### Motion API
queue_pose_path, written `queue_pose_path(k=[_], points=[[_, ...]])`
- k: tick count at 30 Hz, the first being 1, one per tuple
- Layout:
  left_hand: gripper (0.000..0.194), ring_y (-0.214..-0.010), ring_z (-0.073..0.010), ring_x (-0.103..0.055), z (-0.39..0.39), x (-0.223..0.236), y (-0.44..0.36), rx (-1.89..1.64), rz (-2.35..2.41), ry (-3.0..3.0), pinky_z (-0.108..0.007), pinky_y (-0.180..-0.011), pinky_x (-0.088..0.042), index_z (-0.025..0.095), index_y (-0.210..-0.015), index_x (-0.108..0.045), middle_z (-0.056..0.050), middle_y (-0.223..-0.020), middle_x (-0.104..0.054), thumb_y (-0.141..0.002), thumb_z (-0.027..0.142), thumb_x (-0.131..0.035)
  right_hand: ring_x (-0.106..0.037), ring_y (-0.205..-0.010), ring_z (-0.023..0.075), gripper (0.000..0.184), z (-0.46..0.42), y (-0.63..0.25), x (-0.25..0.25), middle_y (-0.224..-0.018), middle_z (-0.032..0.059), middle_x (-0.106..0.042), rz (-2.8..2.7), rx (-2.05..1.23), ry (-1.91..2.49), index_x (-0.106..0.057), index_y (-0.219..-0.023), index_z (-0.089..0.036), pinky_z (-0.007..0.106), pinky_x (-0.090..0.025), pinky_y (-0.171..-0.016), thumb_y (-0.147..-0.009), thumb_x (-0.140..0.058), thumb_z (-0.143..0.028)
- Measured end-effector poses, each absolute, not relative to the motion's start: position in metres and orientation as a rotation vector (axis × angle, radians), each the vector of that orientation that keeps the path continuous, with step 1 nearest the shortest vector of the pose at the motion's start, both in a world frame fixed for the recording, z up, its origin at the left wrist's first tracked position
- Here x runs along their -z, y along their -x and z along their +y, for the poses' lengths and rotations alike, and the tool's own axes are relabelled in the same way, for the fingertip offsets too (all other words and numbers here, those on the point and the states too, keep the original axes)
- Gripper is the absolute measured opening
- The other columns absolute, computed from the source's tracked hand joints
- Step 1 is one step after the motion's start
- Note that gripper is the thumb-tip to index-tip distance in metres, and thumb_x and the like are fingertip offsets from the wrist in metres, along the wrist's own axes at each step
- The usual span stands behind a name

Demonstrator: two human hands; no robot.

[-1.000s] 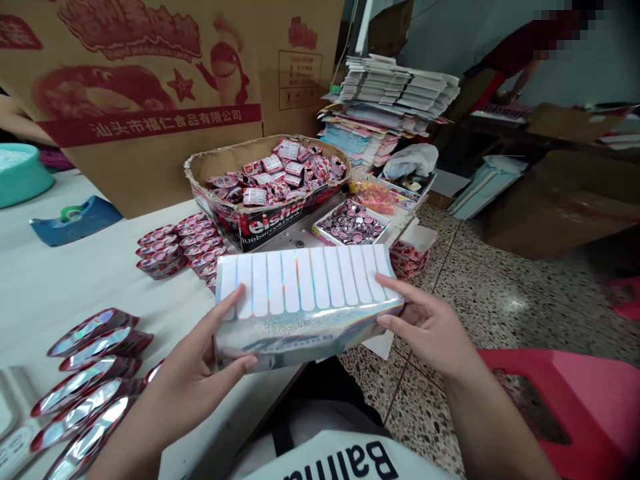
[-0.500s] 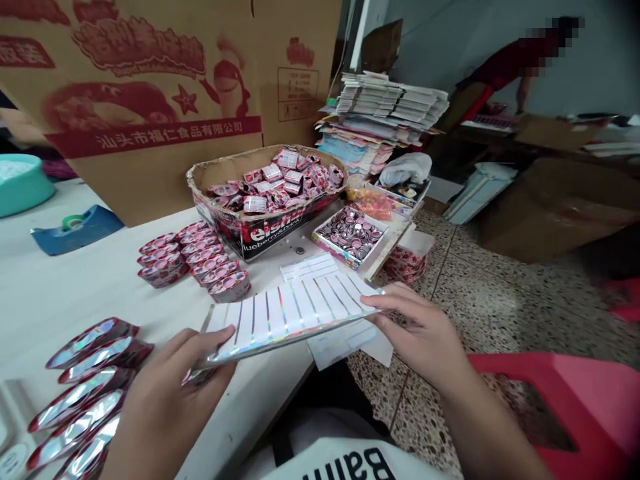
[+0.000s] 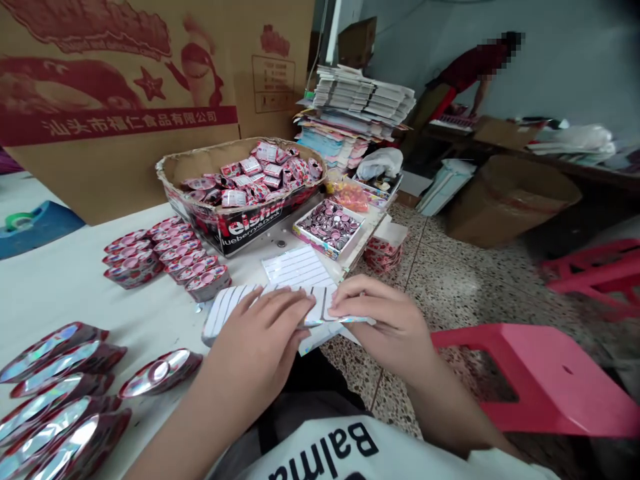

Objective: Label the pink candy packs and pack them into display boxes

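Observation:
A white sheet with dark stripes and shiny silver edges (image 3: 227,308) lies across the table's front edge, bent or folded at its right end. My left hand (image 3: 263,333) reaches over its middle, fingertips pressed on top and the thumb below. At the right end my right hand (image 3: 387,327) pinches the sheet between thumb and fingers. Just behind is another striped sheet (image 3: 300,265), and part of one more (image 3: 320,335) shows underneath. Left of my left forearm stands an oval red-and-silver container (image 3: 160,373) with a round piece on its shiny top.
Several similar containers (image 3: 65,393) stand at front left, with pink-capped ones (image 3: 167,250) behind. A carton tray (image 3: 250,227) holds more. Beside it is a box of small caps (image 3: 330,227). A blue tape dispenser (image 3: 45,227), a pink stool (image 3: 555,380) and a distant person (image 3: 460,70) also show.
My left hand has moved from the sheet's left end to its middle, near my right hand. The sheet's right end has bent. The view has swung right.

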State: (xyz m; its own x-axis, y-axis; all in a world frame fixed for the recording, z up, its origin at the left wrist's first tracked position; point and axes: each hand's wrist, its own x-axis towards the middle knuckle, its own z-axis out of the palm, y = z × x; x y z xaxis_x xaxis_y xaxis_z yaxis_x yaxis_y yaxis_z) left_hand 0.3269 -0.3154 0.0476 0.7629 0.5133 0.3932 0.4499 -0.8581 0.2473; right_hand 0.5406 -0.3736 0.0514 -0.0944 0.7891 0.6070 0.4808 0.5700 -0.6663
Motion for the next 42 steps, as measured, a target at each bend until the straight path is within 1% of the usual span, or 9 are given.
queue_pose_path(k=[4, 8, 11, 15, 20, 26, 29, 35, 42], points=[[0.033, -0.081, -0.0203, -0.07, -0.311, -0.054, -0.331, -0.535, 0.784, -2.719, -0.033, -0.071, -0.053, 0.024, -0.116, -0.062, -0.004, -0.096, -0.075, -0.096, 0.017, -0.037, -0.066, -0.075, 0.0155, 0.016, -0.375, -0.539, -0.045, -0.083, 0.0022, -0.07, -1.581, -0.494, 1.109, -0.076, -0.091, -0.026, 0.029, -0.055, -0.066, -0.083, -0.07, -0.014], [0.028, -0.079, -0.0177, -0.067, -0.307, -0.06, -0.326, -0.44, 0.803, -2.517, -0.029, -0.069, -0.049, 0.03, -0.117, -0.062, -0.001, -0.094, -0.072, -0.098, 0.03, -0.042, -0.068, -0.078, 0.0168, 0.023, -0.377, -0.54, -0.037, -0.092, 0.0031, -0.074, -1.35, -0.631, 1.214, -0.075, -0.101, -0.027, 0.029, -0.056, -0.066, -0.078, -0.076, -0.022], [0.025, -0.074, -0.0142, -0.061, -0.3, -0.06, -0.325, -0.482, 0.784, -2.386, -0.024, -0.065, -0.043, 0.023, -0.089, -0.067, 0.0, -0.083, -0.067, -0.097, 0.034, -0.046, -0.069, -0.079, 0.0168, 0.034, -0.377, -0.542, -0.034, -0.098, 0.003, -0.074, -1.252, -0.741, 1.231, -0.072, -0.112, -0.03, 0.03, -0.057, -0.069, -0.079, -0.075, -0.025], [0.04, -0.059, -0.0105, -0.047, -0.279, -0.049, -0.326, -0.231, 0.731, -2.138, -0.022, -0.055, -0.033, 0.018, -0.068, -0.06, 0.004, -0.062, -0.053, -0.094, 0.046, -0.049, -0.067, -0.075, 0.0162, 0.027, -0.367, -0.545, -0.028, -0.091, 0.0031, -0.074, -1.296, -0.849, 1.337, -0.074, -0.106, -0.027, 0.029, -0.054, -0.066, -0.08, -0.074, -0.029], [0.034, -0.068, -0.0129, -0.051, -0.246, -0.009, -0.331, -0.147, 0.759, -2.063, -0.023, -0.062, -0.035, 0.019, -0.082, -0.067, 0.002, -0.072, -0.061, -0.091, 0.047, -0.052, -0.059, -0.065, 0.0141, 0.024, -0.331, -0.553, 0.005, -0.079, 0.0007, -0.07, -1.392, -0.899, 1.535, -0.073, -0.102, -0.021, 0.027, -0.047, -0.06, -0.078, -0.072, -0.026], [0.03, -0.073, -0.0176, -0.059, -0.238, 0.058, -0.333, -0.372, 0.993, -2.069, -0.028, -0.069, -0.043, 0.019, -0.103, -0.072, -0.004, -0.083, -0.07, -0.083, 0.038, -0.061, -0.06, -0.082, 0.0152, 0.022, -0.289, -0.548, 0.061, -0.098, 0.0028, -0.065, -1.743, -0.781, 1.581, -0.07, -0.097, -0.019, 0.03, -0.049, -0.08, -0.079, -0.064, -0.007], [0.021, -0.079, -0.0179, -0.062, -0.237, 0.079, -0.333, -0.503, 1.032, -2.084, -0.029, -0.075, -0.046, 0.02, -0.094, -0.075, -0.006, -0.091, -0.069, -0.083, 0.03, -0.06, -0.057, -0.097, 0.0196, 0.024, -0.282, -0.543, 0.077, -0.104, 0.0064, -0.061, -1.894, -0.661, 1.599, -0.072, -0.098, -0.018, 0.035, -0.047, -0.09, -0.081, -0.062, -0.004], [0.024, -0.087, -0.0201, -0.063, -0.239, 0.078, -0.339, -0.439, 1.146, -2.257, -0.033, -0.081, -0.047, 0.021, -0.102, -0.074, -0.006, -0.095, -0.067, -0.087, 0.023, -0.056, -0.051, -0.1, 0.0226, 0.035, -0.278, -0.543, 0.086, -0.106, 0.0064, -0.059, -2.054, -0.627, 1.602, -0.071, -0.115, -0.024, 0.039, -0.045, -0.095, -0.086, -0.061, -0.007], [0.025, -0.086, -0.021, -0.063, -0.25, 0.087, -0.343, -0.372, 1.136, -2.417, -0.034, -0.078, -0.048, 0.023, -0.11, -0.071, -0.006, -0.098, -0.067, -0.088, 0.029, -0.06, -0.051, -0.095, 0.0208, 0.02, -0.27, -0.547, 0.095, -0.103, 0.0046, -0.057, -1.975, -0.726, 1.582, -0.075, -0.1, -0.027, 0.04, -0.045, -0.092, -0.085, -0.069, -0.015]])
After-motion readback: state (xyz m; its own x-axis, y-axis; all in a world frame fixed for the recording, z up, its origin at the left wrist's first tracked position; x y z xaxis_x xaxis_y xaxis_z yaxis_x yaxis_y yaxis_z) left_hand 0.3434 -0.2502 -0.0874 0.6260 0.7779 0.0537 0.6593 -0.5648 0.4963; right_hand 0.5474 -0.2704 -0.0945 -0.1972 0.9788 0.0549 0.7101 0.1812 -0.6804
